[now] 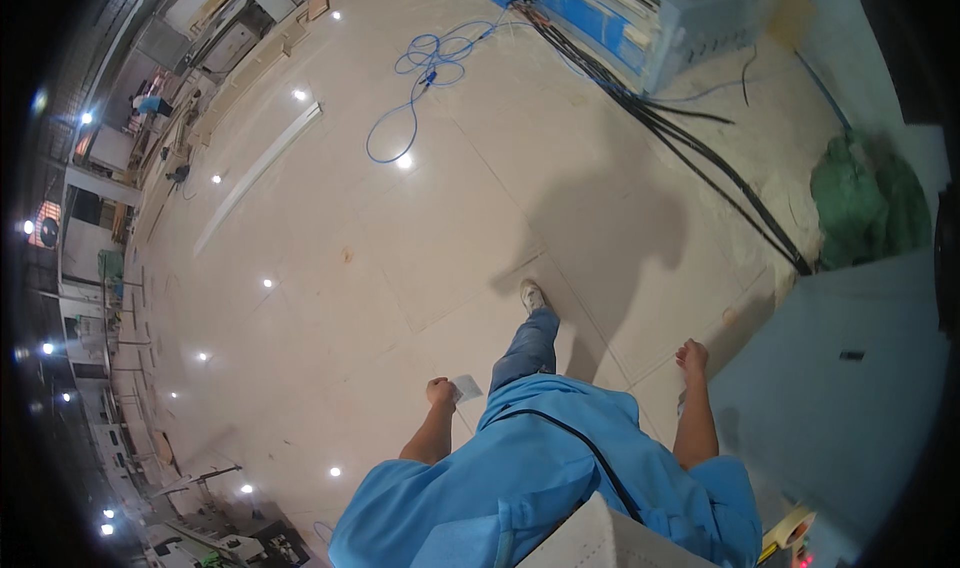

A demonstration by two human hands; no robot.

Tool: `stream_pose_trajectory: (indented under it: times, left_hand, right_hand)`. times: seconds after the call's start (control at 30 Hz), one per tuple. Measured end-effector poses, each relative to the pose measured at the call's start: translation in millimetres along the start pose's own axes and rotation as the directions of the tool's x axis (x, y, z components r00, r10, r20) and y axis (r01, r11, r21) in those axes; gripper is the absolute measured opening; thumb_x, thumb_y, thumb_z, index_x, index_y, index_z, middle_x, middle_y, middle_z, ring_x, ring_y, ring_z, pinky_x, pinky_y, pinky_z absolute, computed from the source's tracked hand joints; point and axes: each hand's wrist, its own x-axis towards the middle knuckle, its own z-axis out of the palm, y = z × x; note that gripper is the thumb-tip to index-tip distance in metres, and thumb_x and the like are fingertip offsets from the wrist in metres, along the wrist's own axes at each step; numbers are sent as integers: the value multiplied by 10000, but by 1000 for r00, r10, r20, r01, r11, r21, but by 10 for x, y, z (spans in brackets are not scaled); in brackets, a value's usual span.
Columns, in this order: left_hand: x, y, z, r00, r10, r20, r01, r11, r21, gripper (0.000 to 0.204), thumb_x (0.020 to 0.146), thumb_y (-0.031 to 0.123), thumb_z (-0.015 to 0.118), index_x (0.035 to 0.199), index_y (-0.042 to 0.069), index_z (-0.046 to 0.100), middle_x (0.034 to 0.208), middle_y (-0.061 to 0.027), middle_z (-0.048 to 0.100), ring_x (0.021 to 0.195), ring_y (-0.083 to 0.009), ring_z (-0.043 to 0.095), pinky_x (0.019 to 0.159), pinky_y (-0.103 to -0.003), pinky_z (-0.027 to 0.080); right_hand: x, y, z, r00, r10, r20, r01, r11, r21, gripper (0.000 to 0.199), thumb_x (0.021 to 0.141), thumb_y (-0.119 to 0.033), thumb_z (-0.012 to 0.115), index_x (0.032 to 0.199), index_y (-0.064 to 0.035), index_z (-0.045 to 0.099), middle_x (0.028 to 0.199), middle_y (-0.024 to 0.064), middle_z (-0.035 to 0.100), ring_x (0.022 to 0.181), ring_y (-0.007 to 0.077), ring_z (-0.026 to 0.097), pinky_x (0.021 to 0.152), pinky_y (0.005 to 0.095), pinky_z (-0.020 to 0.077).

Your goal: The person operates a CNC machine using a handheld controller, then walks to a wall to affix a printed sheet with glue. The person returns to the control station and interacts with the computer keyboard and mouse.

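Paper is what the left hand (440, 391) has hold of: a small pale slip (467, 387), pinched at its near edge by closed fingers. The slip sticks out from the hand toward the person's right, its long axis running roughly sideways across the view and tilted a little upward at the free end. It hangs in the air beside the person's left thigh, above the floor (330, 258), and touches nothing but the hand.

The right hand (691, 354) is curled into a loose fist with nothing visible in it; it hangs at the person's side, well apart from the slip, just beside the edge of a grey-blue surface (840, 408) at the lower right.

Between the two hands the person's leg in blue jeans (528, 348) steps forward, ending in a light shoe (533, 295) planted on the pale glossy floor tiles. A blue short-sleeved shirt (540, 468) with a dark strap across it fills the lower middle. Farther off, a looped blue cable (425, 63) lies on the floor, a bundle of black cables (700, 158) runs diagonally from a blue machine (620, 18), and a green heap (865, 203) sits at the right.
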Motion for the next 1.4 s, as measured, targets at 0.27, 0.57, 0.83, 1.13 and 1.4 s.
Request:
stream_pose_trajectory:
  times: [0.27,0.57,0.83,1.13,1.4]
  left_hand:
    - [927,2599,1366,975,198,103,-196,980,-23,252,851,53,538,1040,7,697,943,-157,719,826,-253,692,678,-399,572]
    - [1738,5425,2620,830,450,329,-475,880,-3,303,889,201,594,1004,-62,690,925,-166,696,775,-256,662,673,-403,530]
    - [2605,6607,3166,840,388,380,-481,856,191,326,914,269,546,986,22,746,965,-223,735,884,-374,694,793,-475,528]
    - [4290,8422,4260,870,323,374,-485,699,526,422,822,157,600,1236,78,617,1055,-198,743,1010,-387,705,874,-488,546]
    - [7512,9388,6139,845,334,418,-534,574,621,453,853,191,613,1295,103,578,1156,-208,705,1089,-394,677,945,-490,530]
  right_hand:
    - [351,-1459,1836,977,-46,209,56,998,-40,325,980,-344,588,1065,-35,643,897,117,697,731,211,709,625,347,592]
    - [1278,-2053,3141,959,226,169,-207,970,-127,335,964,-354,607,1035,-27,629,869,150,684,727,260,701,642,406,584]
    - [2290,-4085,4332,967,195,167,-144,950,-276,285,948,-325,622,981,-42,620,815,117,665,679,217,669,602,366,567]
    - [2688,-6861,6986,924,-170,342,271,923,-274,352,1024,-348,596,1150,-24,649,945,95,696,796,163,676,735,296,555]
    - [2582,-5888,8777,884,387,263,-178,799,-574,353,1056,-370,575,1144,-38,656,946,64,709,759,147,674,722,294,561]
